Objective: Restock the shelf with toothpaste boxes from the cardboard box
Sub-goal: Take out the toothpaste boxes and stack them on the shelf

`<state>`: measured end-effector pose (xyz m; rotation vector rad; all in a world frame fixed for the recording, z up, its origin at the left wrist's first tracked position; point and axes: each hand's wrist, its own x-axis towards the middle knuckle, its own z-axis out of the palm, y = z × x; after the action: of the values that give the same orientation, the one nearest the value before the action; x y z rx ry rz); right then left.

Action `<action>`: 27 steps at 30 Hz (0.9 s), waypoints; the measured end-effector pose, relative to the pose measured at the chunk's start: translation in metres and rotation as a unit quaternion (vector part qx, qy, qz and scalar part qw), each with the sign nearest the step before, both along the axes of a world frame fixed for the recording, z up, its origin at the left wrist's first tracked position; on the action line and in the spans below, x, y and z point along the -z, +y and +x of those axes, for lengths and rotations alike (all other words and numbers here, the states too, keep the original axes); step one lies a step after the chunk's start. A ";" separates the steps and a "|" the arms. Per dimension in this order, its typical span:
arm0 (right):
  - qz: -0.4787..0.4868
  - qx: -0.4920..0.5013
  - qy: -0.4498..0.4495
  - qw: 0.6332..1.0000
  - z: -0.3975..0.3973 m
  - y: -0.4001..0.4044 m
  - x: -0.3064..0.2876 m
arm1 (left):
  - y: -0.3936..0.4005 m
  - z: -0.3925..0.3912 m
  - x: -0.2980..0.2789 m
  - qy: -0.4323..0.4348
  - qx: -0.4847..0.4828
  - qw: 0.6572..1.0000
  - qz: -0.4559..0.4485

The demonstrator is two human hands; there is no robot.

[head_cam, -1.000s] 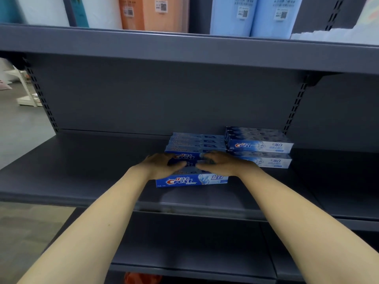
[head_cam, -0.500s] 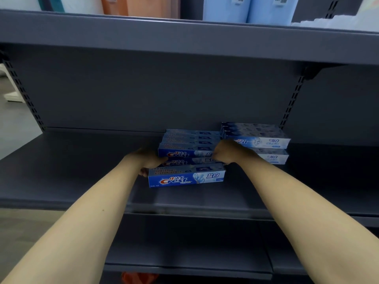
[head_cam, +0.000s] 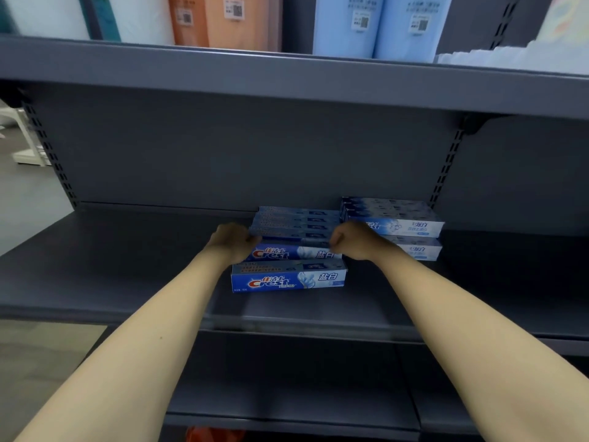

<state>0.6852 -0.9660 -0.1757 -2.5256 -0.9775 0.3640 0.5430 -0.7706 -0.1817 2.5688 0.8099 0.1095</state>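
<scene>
Blue Crest toothpaste boxes lie stacked on the dark grey shelf (head_cam: 127,266). One blue box (head_cam: 288,279) lies at the front, and an upper blue box (head_cam: 287,253) sits on it, set slightly back. My left hand (head_cam: 234,242) grips the upper box's left end and my right hand (head_cam: 353,240) grips its right end, fingers curled. More blue boxes (head_cam: 296,220) are lined up behind. Two stacked paler toothpaste boxes (head_cam: 398,223) sit to the right. The cardboard box is out of view.
The shelf above (head_cam: 287,81) carries white, orange and pale blue packs (head_cam: 376,23). A lower grey shelf (head_cam: 287,393) runs beneath, with something orange (head_cam: 210,435) below it. Perforated uprights (head_cam: 446,167) stand at the back panel. Floor shows at the left.
My hands have slid from the top of the front boxes out to the two ends of the upper box. The upper box now sits a little further back on the lower one.
</scene>
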 end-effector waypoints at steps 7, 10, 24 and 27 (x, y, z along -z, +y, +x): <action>-0.042 -0.054 -0.017 0.998 -0.014 -0.005 -0.007 | 0.001 -0.026 0.002 0.011 0.013 1.000 -0.020; -0.050 -0.097 0.015 0.994 -0.024 -0.002 -0.011 | -0.007 -0.032 -0.002 0.031 0.084 0.996 0.014; -0.152 -0.156 -0.106 0.970 -0.036 0.011 0.005 | -0.017 -0.006 0.010 0.103 0.204 0.947 0.224; -0.146 -0.160 -0.131 0.967 -0.034 0.011 0.002 | -0.018 -0.004 0.006 0.104 0.215 0.937 0.254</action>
<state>0.6516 -0.9546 -0.1781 -2.7246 -1.5458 0.2881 0.5389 -0.7882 -0.1881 3.2300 0.2855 -0.1066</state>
